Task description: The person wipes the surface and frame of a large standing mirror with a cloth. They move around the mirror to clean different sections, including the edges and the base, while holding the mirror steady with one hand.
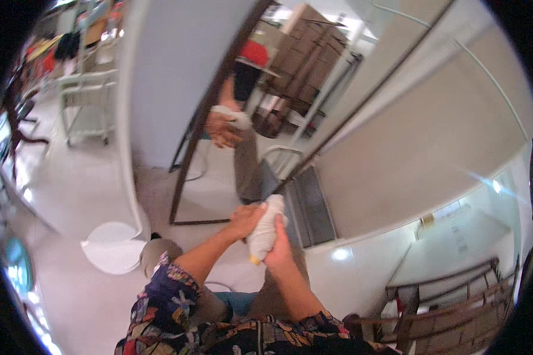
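In front of my knees I hold a bunched white cloth point(263, 237) with a yellow bit at its lower end. My left hand point(245, 222) grips its left side, the fingers partly hidden behind it. From the right, my right hand point(280, 248) holds it with the thumb laid along the cloth. The cloth's upper end overlaps the dark frame point(320, 153) of a tall leaning mirror; whether they touch I cannot tell. In the mirror glass point(204, 199) a hand, a cloth and a trousered leg are reflected.
A round white base point(113, 247) with a pole stands on the floor at left. Farther back is a white wheeled cart point(89, 100). Beige panels point(417, 146) rise at right above a grey floor-level panel point(313, 208). A wooden chair point(444, 315) stands at lower right.
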Available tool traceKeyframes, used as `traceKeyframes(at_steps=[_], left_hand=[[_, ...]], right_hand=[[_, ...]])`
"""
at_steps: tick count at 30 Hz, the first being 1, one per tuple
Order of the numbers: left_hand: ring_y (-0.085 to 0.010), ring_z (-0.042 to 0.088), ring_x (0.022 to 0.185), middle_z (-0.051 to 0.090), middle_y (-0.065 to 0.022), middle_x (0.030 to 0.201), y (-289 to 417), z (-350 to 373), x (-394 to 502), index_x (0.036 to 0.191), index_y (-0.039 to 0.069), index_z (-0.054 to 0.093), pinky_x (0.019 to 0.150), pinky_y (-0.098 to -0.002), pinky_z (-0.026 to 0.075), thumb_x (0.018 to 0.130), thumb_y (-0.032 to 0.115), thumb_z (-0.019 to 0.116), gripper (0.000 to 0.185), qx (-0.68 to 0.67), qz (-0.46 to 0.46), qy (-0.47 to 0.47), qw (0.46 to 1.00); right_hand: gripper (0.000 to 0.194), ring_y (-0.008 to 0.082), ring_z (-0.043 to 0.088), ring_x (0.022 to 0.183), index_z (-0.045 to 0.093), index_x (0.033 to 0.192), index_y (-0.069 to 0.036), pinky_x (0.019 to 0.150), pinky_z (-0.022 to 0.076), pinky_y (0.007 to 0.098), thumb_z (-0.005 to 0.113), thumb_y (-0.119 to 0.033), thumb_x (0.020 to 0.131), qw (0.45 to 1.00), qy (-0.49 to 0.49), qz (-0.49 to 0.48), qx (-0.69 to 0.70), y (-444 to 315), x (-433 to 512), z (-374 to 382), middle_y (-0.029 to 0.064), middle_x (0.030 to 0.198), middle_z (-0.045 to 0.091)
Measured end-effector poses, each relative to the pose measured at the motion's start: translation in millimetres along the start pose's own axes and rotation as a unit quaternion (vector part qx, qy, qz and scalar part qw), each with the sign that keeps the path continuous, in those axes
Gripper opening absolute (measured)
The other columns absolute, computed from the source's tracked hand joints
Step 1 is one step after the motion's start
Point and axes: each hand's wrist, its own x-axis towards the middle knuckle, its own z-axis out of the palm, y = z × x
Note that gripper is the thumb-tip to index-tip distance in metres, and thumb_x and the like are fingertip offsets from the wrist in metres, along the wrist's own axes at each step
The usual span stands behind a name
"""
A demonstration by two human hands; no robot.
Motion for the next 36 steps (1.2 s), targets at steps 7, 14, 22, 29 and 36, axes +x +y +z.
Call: traceKeyframes(at_steps=[7,14,22,29,36], left_hand=[[-0.0402,0.064,0.093,0.067,-0.0238,0.109,4.6,-35.3,13.5,0.101,0.000,0.068,0.079,-0.0473,0.049,0.107,0.045,0.046,0.050,0.038,0.084,0.216,0.972],[-0.0325,0.060,0.106,0.067,-0.0167,0.115,15.1,-155.5,39.6,0.118,0.002,0.067,0.096,-0.0425,0.045,0.104,0.038,0.055,0.040,0.028,0.173,0.601,0.780],[-0.0247,0.059,0.116,0.069,-0.0132,0.121,-5.2,-195.5,48.7,0.134,0.004,0.066,0.106,-0.0375,0.038,0.101,0.076,0.026,0.089,-0.260,-0.015,0.287,0.922],[-0.0287,0.057,0.123,0.066,-0.0181,0.127,-6.8,-198.6,50.5,0.135,-0.001,0.063,0.113,-0.0383,0.033,0.096,0.084,0.024,0.102,-0.258,-0.020,0.273,0.926],[-0.0293,0.054,0.128,0.061,-0.0210,0.137,-4.0,-200.1,40.5,0.137,-0.010,0.057,0.118,-0.0413,0.030,0.095,0.086,0.020,0.112,-0.294,0.017,0.249,0.923]], right_hand=[[0.051,0.0312,0.066,0.117,0.054,0.142,-0.005,0.098,0.0562,0.0460,0.069,-0.028,0.099,0.977,0.044,-0.114,-0.177,-20.0,14.3,23.2,0.0132,0.132,0.065],[0.058,0.0252,0.058,0.123,0.049,0.143,-0.001,0.109,0.0435,0.0392,0.074,-0.007,0.091,0.741,-0.076,-0.509,-0.431,-89.7,34.2,189.7,0.0145,0.138,0.058],[0.056,0.0310,0.054,0.119,0.064,0.134,-0.011,0.102,0.0441,0.0394,0.080,-0.009,0.081,0.291,-0.067,-0.839,-0.455,-126.5,89.4,368.1,0.0099,0.141,0.059],[0.043,0.0311,0.052,0.110,0.073,0.121,-0.012,0.092,0.0461,0.0412,0.080,-0.007,0.079,0.200,-0.038,-0.867,-0.454,-83.3,154.6,330.5,0.0044,0.139,0.063],[0.036,0.0256,0.053,0.100,0.078,0.113,-0.025,0.087,0.0466,0.0383,0.072,-0.017,0.078,0.270,-0.117,-0.834,-0.467,-16.6,182.7,239.5,-0.0104,0.136,0.064]])
